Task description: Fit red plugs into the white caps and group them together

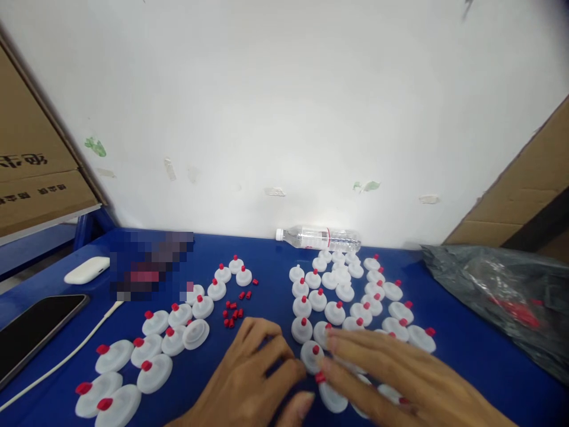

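My left hand [255,376] hovers low over the blue table, fingers loosely bent and thumb apart, with nothing seen in it. Just beyond it lies a loose group of small red caps [234,314]. My right hand [391,367] stretches flat over the right-hand group of white round plastic lids [302,330], its fingertips touching or just above a lid with a red cap [312,356]. Most lids there carry a red cap on the nozzle; several at the back show none. A second group of capped lids [154,372] spreads on the left, where one lid [196,334] lies without a visible cap.
A clear plastic bottle [320,238] lies against the white wall. At the right sits a grey plastic bag [484,296] with red pieces. A phone [40,332], a white cable [66,359] and a white case [86,270] lie left. Cardboard boxes [40,142] flank the table.
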The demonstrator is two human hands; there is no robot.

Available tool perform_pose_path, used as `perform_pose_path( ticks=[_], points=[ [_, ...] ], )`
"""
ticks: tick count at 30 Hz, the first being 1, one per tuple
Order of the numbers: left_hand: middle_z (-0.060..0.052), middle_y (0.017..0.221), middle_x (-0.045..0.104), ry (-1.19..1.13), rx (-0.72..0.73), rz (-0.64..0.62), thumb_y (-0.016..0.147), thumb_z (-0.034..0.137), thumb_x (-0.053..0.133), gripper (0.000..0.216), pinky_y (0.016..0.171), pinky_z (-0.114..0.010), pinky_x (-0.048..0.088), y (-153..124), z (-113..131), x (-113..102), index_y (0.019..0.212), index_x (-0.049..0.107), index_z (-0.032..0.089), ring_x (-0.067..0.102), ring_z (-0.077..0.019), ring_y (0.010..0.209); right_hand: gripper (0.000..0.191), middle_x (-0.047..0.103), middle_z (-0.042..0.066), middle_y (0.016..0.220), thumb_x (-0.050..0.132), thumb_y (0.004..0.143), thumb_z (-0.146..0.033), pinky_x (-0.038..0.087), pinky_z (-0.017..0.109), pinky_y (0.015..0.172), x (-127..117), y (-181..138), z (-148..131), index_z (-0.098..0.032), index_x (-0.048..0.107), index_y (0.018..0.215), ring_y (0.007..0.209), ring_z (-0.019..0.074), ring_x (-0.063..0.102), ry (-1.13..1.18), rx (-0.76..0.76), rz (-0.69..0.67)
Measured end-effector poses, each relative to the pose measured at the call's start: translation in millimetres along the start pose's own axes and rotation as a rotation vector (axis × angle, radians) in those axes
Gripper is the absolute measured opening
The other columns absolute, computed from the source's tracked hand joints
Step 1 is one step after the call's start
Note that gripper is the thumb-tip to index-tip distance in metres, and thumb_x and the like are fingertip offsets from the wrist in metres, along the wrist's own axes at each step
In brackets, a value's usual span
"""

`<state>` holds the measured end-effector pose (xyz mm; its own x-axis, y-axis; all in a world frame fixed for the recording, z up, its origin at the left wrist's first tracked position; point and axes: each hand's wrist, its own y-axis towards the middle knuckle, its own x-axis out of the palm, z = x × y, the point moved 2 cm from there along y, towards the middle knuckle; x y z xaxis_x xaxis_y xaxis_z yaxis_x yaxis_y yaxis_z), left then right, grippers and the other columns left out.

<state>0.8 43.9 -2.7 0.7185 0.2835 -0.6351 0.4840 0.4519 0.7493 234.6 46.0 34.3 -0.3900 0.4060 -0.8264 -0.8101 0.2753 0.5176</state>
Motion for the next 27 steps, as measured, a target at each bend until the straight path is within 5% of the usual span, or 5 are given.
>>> perform_pose_path(
  ticks=[5, 13, 27],
  points=[
    [-0.006, 0.096, 0.068, 0.294, -0.216, -0.15, 0.095, 0.012, 0.05, 0.018, 0.089, -0.046, 0.046, 8.1, -17.2, -18.3, 0.098, 0.066, 0.019, 0.055, -0.0257, 0.098, 0.028, 0.07, 0.008, 0.129, 0.06, 0.096, -0.017, 0.058, 0.029, 0.096, 3.0, -24.9, 48.5, -0.022, 0.066, 0.123, 0.11, 0.0189, 0.071, -0.169, 0.24, 0.095],
    [-0.013, 0.138, 0.062, 0.601, -0.233, -0.281, 0.097, 0.022, 0.051, 0.035, 0.107, -0.062, 0.043, -5.5, -39.1, -10.0, 0.129, 0.064, 0.018, 0.041, -0.0379, 0.139, 0.013, 0.068, 0.007, 0.103, 0.06, 0.098, -0.026, 0.054, 0.035, 0.079, 6.0, -29.8, 86.8, -0.022, 0.068, 0.108, 0.09, 0.0204, 0.067, -0.189, 0.454, 0.132],
    [-0.015, 0.128, 0.07, 0.623, -0.18, -0.327, 0.096, 0.021, 0.05, 0.036, 0.106, -0.064, 0.047, -9.6, -39.6, -4.7, 0.126, 0.068, 0.013, 0.056, -0.0375, 0.129, 0.02, 0.078, 0.004, 0.102, 0.057, 0.101, -0.029, 0.05, 0.043, 0.085, 23.0, -42.8, 99.5, -0.021, 0.073, 0.111, 0.093, 0.0234, 0.068, -0.093, 0.471, -0.001]
  ],
)
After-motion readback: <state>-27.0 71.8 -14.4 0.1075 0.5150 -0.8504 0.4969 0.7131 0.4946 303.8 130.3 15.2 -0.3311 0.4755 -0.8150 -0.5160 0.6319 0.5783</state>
